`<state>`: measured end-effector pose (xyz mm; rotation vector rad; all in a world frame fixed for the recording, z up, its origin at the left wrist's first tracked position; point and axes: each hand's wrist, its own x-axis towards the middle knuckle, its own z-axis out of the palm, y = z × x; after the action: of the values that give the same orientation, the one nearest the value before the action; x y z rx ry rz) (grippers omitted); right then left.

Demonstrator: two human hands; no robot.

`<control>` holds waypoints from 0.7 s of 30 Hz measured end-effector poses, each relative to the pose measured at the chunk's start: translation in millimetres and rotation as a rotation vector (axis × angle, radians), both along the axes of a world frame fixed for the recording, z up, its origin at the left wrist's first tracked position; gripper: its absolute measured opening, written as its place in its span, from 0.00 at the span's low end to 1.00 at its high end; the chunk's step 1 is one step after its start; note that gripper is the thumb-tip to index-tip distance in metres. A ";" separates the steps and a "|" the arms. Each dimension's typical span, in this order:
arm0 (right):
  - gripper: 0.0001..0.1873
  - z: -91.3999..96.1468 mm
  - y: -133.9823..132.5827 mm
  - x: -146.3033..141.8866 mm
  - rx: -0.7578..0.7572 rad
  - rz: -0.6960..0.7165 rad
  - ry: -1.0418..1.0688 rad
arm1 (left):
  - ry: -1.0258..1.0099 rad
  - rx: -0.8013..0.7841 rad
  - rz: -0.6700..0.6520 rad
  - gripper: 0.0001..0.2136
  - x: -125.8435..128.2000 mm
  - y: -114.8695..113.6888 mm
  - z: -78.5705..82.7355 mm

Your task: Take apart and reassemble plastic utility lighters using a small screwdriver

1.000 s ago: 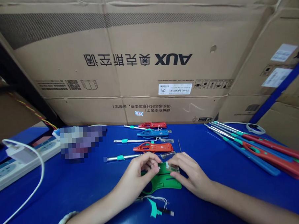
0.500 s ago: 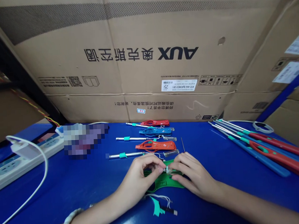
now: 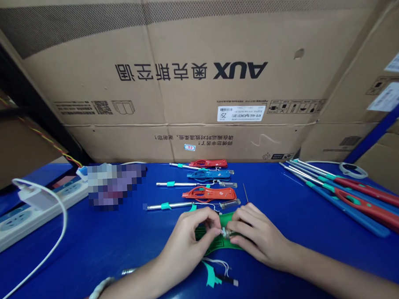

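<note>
My left hand [image 3: 193,234] pinches thumb and forefinger at a small white fitting [image 3: 223,230] on the end of a clear fuel tank [image 3: 228,233]. My right hand [image 3: 258,233] is closed around that tank, with most of it hidden under the fingers. Below both hands lies a green lighter handle shell [image 3: 227,218], partly covered. In front of it rest white wires [image 3: 220,261], a piece of teal tape [image 3: 210,273] and a black part with a pale tip [image 3: 229,280]. A thin metal rod [image 3: 245,192] sticks up behind my right fingers; I cannot tell whether they touch it.
Behind my hands lie orange [image 3: 210,194], blue [image 3: 209,175] and red [image 3: 208,163] handle shells with metal tubes [image 3: 170,206] and clear tanks. Several long-necked lighters [image 3: 363,199] lie at right. A power strip [image 3: 39,205] with a white cable stands left. Cardboard [image 3: 181,35] walls the back.
The view has shifted slightly. My left fingers have turned a little at the white fitting, and a metal tube end now shows beside my left forearm. My right hand keeps its grip.
</note>
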<state>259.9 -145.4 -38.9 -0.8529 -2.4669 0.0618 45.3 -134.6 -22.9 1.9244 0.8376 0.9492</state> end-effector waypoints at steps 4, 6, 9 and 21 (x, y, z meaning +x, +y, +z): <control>0.19 0.5 -1.5 -2.0 0.046 0.009 -0.036 | 0.024 0.050 -0.057 0.06 0.0 -5.0 1.0; 0.21 -0.7 -1.9 -2.7 0.055 0.031 -0.047 | 0.031 0.083 -0.073 0.07 0.0 -6.8 1.4; 0.22 -3.5 -1.9 -2.7 0.039 0.049 -0.060 | 0.041 0.145 -0.100 0.07 -0.6 -8.2 2.2; 0.28 -1.6 -1.7 -3.1 -0.068 0.087 -0.091 | 0.098 0.351 -0.215 0.11 -2.2 -6.0 1.4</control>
<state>256.8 -147.1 -40.5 -0.7927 -2.6002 0.1405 43.1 -140.6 -21.5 2.3239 0.5277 0.9220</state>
